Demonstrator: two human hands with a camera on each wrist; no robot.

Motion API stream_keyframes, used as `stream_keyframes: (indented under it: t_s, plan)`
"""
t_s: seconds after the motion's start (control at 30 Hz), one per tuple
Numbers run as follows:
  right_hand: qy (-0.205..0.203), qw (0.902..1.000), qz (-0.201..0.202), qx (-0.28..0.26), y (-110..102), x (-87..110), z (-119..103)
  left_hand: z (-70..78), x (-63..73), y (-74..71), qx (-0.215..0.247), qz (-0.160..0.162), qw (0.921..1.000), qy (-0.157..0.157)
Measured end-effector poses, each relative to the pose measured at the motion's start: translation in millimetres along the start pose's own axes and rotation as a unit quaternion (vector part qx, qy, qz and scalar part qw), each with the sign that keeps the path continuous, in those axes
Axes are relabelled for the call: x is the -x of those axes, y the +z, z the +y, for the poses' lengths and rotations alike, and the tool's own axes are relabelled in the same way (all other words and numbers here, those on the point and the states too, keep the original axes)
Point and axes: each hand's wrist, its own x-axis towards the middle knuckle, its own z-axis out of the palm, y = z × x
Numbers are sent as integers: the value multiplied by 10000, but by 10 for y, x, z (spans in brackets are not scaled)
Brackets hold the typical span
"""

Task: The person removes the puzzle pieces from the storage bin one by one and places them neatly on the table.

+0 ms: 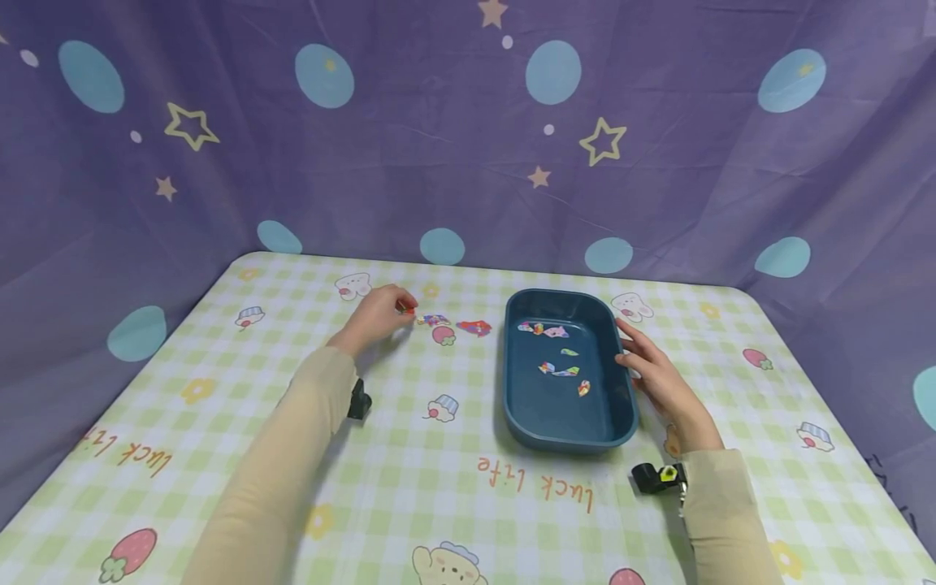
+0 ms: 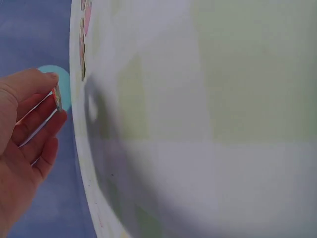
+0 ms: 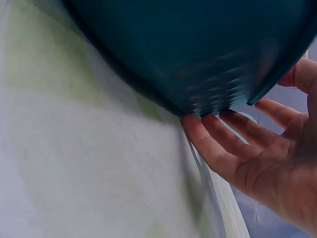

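Note:
My left hand (image 1: 376, 318) is above the far left part of the table. Thumb and fingertips pinch a small flat printed piece (image 2: 57, 97), seen nearly edge-on in the left wrist view and showing red in the head view. Just right of that hand lie a multicoloured flat piece (image 1: 435, 320) and a red one (image 1: 475, 327). A dark blue rectangular tub (image 1: 570, 445) stands to the right, with several small colourful pieces (image 1: 565, 371) spread over its floor. My right hand (image 1: 661, 382) holds the tub's right side, thumb at the rim and fingertips against the outer wall (image 3: 208, 94).
A green-and-white checked cloth (image 1: 409, 487) with printed cartoons and lettering covers the table. Behind the far edge hangs a purple curtain (image 1: 439, 138) with stars and blue dots. Black wrist cameras (image 1: 358, 402) sit at both sleeves.

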Motion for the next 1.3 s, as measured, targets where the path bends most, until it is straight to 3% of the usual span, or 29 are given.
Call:
stream_keyframes:
  t_s: [0.43,0.9,1.3]
  plan:
    - [7,9999,-22,-120,10,0,1,-64,-19,41,-286,-140,9985,-452]
    - [94,9999,24,-104,17,-12,-28,-39,-48,72,-433,-199,9981,-395]
    - [125,9998,58,-107,-11,-6,2,-2,-35,73,-274,-190,9986,-416]
